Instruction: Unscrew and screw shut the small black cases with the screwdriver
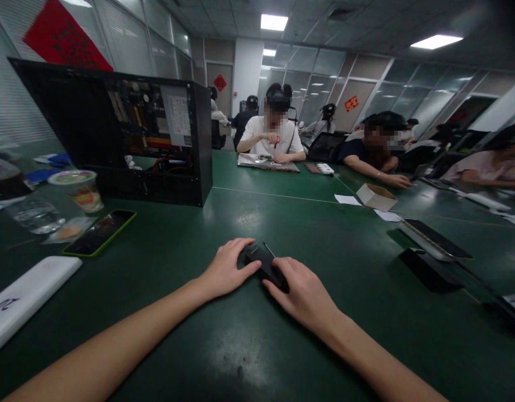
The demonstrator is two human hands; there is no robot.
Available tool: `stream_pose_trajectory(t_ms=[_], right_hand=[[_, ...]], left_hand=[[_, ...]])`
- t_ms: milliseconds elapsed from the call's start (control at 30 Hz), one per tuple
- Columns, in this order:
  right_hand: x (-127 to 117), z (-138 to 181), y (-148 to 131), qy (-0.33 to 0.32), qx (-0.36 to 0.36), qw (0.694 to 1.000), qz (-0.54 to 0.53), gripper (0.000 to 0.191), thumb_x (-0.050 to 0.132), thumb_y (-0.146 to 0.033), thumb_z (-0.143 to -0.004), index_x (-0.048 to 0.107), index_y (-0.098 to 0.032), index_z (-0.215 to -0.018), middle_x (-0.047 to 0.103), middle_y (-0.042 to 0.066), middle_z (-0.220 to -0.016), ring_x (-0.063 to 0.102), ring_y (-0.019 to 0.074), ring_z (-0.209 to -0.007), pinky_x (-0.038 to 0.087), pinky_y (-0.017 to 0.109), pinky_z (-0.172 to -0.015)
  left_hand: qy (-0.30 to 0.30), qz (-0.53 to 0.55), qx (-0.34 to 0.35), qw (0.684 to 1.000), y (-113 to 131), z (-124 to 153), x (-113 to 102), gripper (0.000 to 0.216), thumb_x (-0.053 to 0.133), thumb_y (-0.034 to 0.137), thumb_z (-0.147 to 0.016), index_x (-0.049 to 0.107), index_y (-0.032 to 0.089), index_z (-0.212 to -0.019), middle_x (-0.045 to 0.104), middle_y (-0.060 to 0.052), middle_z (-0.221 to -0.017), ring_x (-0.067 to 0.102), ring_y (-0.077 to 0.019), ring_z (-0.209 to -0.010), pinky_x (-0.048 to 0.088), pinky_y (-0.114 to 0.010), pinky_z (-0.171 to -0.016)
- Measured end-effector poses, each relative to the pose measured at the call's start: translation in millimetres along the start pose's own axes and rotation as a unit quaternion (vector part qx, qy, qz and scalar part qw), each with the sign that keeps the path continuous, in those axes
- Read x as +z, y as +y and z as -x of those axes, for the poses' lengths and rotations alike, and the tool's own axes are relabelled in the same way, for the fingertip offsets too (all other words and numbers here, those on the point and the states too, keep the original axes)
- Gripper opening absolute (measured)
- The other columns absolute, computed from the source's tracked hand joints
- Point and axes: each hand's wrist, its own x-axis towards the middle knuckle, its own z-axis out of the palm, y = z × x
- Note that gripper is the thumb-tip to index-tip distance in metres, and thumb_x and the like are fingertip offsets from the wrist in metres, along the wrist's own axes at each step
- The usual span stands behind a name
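A small black device (261, 258) lies on the green table (282, 346) in front of me. My left hand (226, 268) rests at its left side, fingers curled against it. My right hand (303, 291) covers its near right end, fingers wrapped over it. A thin dark rod sticks out from the device at its far side. What the device is cannot be made out.
An open black computer case (157, 139) stands far left. Near it are a cup (79, 190), a phone in a green case (99, 232), a water bottle (31, 212) and a white power bank (27, 296). Phones and stands (433, 245) lie right. Other people sit across the table.
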Motion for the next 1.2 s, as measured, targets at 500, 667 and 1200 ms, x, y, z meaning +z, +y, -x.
stream_pose_trajectory(t_ms=[500,667,1200], right_hand=[[1,5,35,-0.010,0.058,0.992,-0.110,0.018,0.046,-0.027,-0.102,0.062,-0.020,-0.098,0.061,0.006,-0.094,0.061,0.0194,-0.087,0.052,0.034,-0.080],[9,6,32,-0.023,0.063,0.992,-0.110,0.010,0.054,-0.019,-0.096,0.062,-0.020,-0.103,0.059,0.007,-0.102,0.061,0.0190,-0.092,0.053,0.034,-0.085],[-16,1,47,0.067,0.082,0.991,-0.087,0.023,0.059,-0.029,-0.096,0.064,-0.018,-0.115,0.071,0.010,-0.105,0.069,0.0216,-0.088,0.056,0.037,-0.081]], left_hand=[[-0.062,0.009,0.018,0.998,23,5,-4,0.071,0.080,0.045,-0.077,0.052,0.023,-0.140,0.058,-0.012,-0.143,0.054,-0.0353,-0.130,0.042,-0.054,-0.111],[-0.087,-0.016,-0.008,0.996,32,6,-3,0.088,0.084,0.047,-0.069,0.047,0.022,-0.144,0.055,-0.015,-0.146,0.051,-0.0396,-0.133,0.040,-0.058,-0.112],[-0.112,-0.022,-0.033,0.993,35,6,-8,0.088,0.080,0.055,-0.074,0.044,0.021,-0.147,0.053,-0.015,-0.148,0.051,-0.0383,-0.134,0.041,-0.056,-0.112]])
